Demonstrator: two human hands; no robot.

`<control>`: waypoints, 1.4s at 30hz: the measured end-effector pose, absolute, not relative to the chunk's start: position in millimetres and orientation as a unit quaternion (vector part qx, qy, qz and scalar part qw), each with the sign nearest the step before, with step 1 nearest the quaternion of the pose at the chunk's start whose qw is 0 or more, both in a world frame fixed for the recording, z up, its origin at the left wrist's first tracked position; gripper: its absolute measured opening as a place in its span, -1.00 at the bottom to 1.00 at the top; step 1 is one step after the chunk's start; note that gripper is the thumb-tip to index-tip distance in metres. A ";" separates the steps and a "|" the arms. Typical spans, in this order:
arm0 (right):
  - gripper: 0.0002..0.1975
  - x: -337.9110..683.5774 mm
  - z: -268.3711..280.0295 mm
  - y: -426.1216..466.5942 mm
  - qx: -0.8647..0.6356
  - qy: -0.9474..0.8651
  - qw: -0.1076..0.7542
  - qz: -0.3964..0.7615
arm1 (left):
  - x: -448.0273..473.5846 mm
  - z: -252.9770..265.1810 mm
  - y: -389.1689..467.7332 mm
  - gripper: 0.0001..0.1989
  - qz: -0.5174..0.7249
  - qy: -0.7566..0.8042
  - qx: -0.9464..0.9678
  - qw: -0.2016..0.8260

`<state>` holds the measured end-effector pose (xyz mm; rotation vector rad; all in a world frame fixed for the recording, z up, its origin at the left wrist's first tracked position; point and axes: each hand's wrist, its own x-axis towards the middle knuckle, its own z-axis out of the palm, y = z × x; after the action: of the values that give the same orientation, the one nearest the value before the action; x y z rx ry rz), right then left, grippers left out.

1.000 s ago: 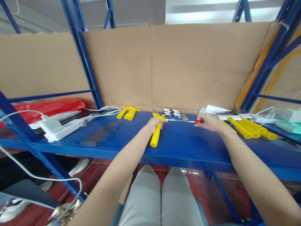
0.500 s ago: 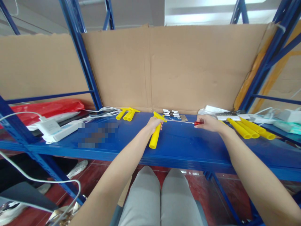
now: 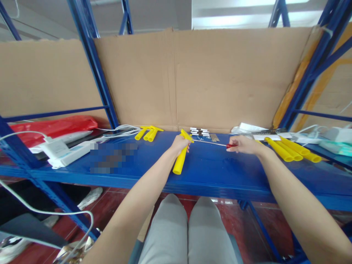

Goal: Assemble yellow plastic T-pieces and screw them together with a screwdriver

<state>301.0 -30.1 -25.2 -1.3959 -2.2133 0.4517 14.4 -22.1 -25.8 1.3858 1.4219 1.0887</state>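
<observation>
My left hand (image 3: 179,143) is wrapped around a yellow T-shaped plastic handle (image 3: 179,164), its open tube end tipped down toward the shelf's front edge. Between the fingers of my right hand (image 3: 242,143) is the red grip of a screwdriver (image 3: 213,142). The long metal shaft runs left to the crosspiece of the yellow handle; whether the tip sits inside it is too small to tell. Behind the shaft lie several small white-and-dark pieces (image 3: 199,131) and some tiny loose parts on the blue shelf (image 3: 209,167).
More yellow T-shaped handles (image 3: 151,134) lie at the back left, and several yellow tubes (image 3: 283,150) at the right. A white power strip (image 3: 70,156) with cables and a red bag (image 3: 55,126) occupy the left. Cardboard (image 3: 220,80) closes off the back.
My right fingers have shifted on the screwdriver grip and now cover more of it, with the grip slightly lower. My left hand and the yellow handle have barely moved.
</observation>
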 end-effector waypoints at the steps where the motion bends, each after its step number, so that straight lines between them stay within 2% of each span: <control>1: -0.40 300.9 -25.2 -30.6 -0.511 -0.807 0.240 0.175 | 14.4 -26.1 -21.7 -0.82 0.433 0.570 0.558 0.421; 10: -0.40 293.9 -17.5 -45.1 -0.511 -0.795 0.197 0.263 | 10.8 -26.9 -21.8 -0.72 0.419 0.575 0.586 0.387; 18: -0.41 290.1 -15.0 -45.8 -0.496 -0.832 0.145 0.200 | 8.1 -25.3 -20.7 -0.73 0.408 0.596 0.595 0.351; 21: -0.49 288.7 -22.4 -37.8 -0.496 -0.835 0.190 0.145 | 7.1 -24.8 -18.9 -0.72 0.401 0.601 0.596 0.351; 24: -0.61 287.3 -28.0 -30.9 -0.508 -0.827 0.238 0.033 | 5.2 -24.9 -17.1 -0.73 0.403 0.602 0.595 0.348; 28: -0.78 282.5 -25.8 -34.8 -0.518 -0.824 0.210 -0.090 | 0.5 -24.5 -15.1 -0.73 0.404 0.597 0.606 0.335; 32: -0.75 273.1 -20.8 -47.0 -0.538 -0.806 0.166 -0.182 | -4.9 -22.2 -15.1 -0.71 0.414 0.583 0.622 0.319; 42: -0.81 268.2 -21.9 -48.8 -0.534 -0.804 0.145 -0.219 | -8.6 -20.4 -15.5 -0.67 0.418 0.584 0.621 0.314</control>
<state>268.2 -48.8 -21.9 -1.5380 -2.3169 -0.6307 -8.6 -15.5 -20.4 1.6370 1.5387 1.1025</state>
